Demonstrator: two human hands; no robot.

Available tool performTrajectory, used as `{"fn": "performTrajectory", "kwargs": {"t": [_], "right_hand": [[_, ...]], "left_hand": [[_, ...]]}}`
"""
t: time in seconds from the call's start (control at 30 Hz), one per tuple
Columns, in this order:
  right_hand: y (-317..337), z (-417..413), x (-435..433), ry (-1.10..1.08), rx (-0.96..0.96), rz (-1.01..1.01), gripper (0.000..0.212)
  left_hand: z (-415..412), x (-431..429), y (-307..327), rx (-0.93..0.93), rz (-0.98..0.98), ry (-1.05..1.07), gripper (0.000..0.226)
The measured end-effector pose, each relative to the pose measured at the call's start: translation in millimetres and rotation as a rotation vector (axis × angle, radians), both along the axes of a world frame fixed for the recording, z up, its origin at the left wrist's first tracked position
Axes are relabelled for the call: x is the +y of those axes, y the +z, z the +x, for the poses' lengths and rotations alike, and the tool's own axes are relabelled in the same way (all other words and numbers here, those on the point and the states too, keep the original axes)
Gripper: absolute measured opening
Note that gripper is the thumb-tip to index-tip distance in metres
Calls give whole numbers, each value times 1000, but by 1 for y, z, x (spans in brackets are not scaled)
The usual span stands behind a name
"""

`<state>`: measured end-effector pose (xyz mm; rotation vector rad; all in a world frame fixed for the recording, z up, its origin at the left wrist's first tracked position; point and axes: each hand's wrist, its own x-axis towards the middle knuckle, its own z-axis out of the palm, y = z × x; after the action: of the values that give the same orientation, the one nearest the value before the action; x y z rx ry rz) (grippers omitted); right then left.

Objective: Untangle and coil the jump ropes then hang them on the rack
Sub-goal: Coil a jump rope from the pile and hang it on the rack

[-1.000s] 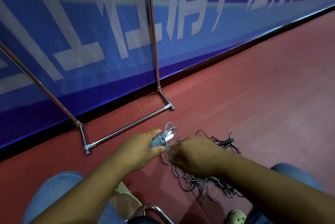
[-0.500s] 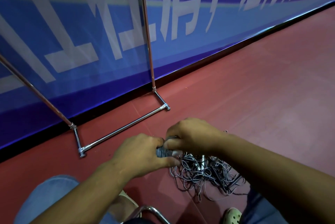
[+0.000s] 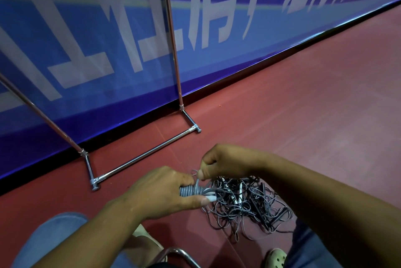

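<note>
So the left hand (image 3: 160,191) is wrapped around a coiled grey jump rope (image 3: 189,191), fingers over the top and thumb underneath, a firm full grip. The bundle's long axis runs roughly left to right, and its open end sticks out of the fist toward the right hand (image 3: 225,161). That hand sits just above and to the right of the open end, thumb and forefinger pinching a loose strand (image 3: 196,177) that rises from the coil. It's a narrow pinch, not a fist.

What matters is that the strand comes off the coil's right end, so my guess is any further wrapping goes around that left-right axis, with the right hand doing the circling.

The tangle of ropes (image 3: 245,202) lies on the red floor (image 3: 314,115), below and right of the pinch and well inside the right arm's reach. The rack (image 3: 147,155) stands ahead and to the left against the blue banner (image 3: 97,39). That makes the left hand, the one with the coil, the nearer one for hanging. Nothing hangs on the part of the rack I can see.
</note>
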<state>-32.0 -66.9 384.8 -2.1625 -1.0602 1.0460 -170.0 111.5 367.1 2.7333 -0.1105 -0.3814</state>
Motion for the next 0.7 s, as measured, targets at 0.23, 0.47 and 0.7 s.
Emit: {"fn": "performTrajectory", "kwargs": {"t": [0.23,0.47,0.7], "right_hand": [[-10,-2,-9,-163,458,147,16],[-15,-20,-13,-256,471,151,45],[-24,-37,-3,-291,279,90,23]], "left_hand": [[-6,-1,8,7,-508,152,63],[-5,-9,1,-71,-835,391,36],[0,-12,-12,-136,-871,615,18]]}}
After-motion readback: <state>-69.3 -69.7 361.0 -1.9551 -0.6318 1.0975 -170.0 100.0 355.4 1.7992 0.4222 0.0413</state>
